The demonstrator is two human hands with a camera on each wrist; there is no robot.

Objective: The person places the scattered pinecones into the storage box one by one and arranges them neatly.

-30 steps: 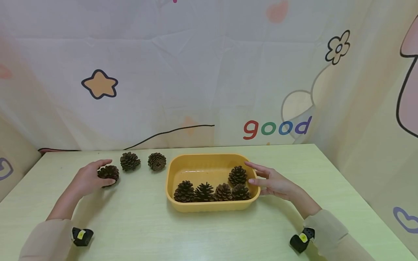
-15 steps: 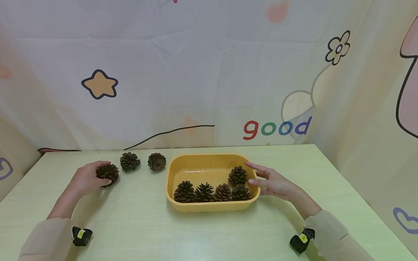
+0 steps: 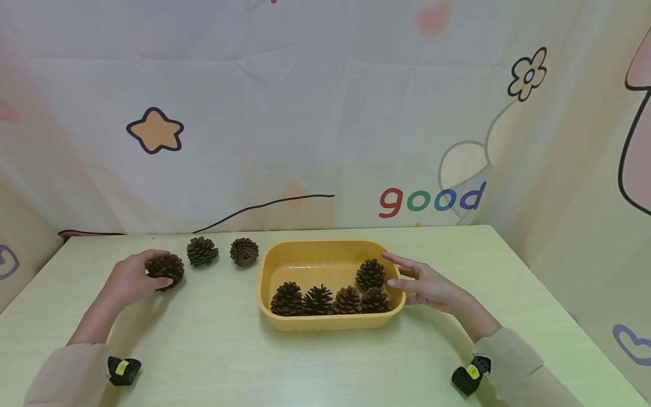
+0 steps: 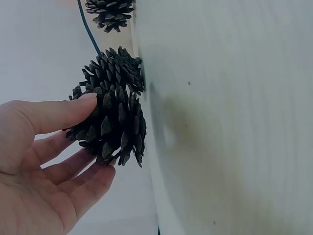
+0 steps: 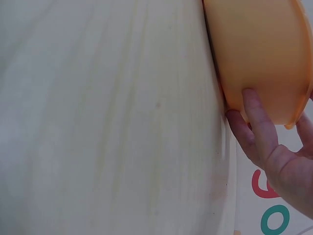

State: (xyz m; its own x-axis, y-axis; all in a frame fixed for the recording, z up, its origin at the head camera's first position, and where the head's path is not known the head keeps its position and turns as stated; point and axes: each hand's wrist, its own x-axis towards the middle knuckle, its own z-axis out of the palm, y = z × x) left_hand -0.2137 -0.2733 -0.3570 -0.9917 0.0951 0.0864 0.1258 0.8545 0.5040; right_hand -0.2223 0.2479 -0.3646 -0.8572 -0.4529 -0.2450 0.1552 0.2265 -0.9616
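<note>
In the head view, my left hand [image 3: 131,278] holds a brown pine cone [image 3: 168,271] at the table's left. The left wrist view shows the thumb on one side of that pine cone [image 4: 115,129] and the fingers curled beneath the other side. A yellow plastic basin [image 3: 325,323] stands mid-table with several pine cones inside. My right hand [image 3: 429,285] holds its right end, thumb and a finger over the rim. Other fingers touch the outer wall [image 5: 264,54] in the right wrist view.
Two more pine cones, one [image 3: 202,251] near the left hand and one [image 3: 244,252] beside the basin, lie toward the back of the pale table [image 3: 213,350]. Behind them hangs a printed cloth [image 3: 254,124], which also closes in both sides.
My left hand has shifted slightly left with the pine cone, which sits more firmly between thumb and fingers. The right hand and the basin stay put.
</note>
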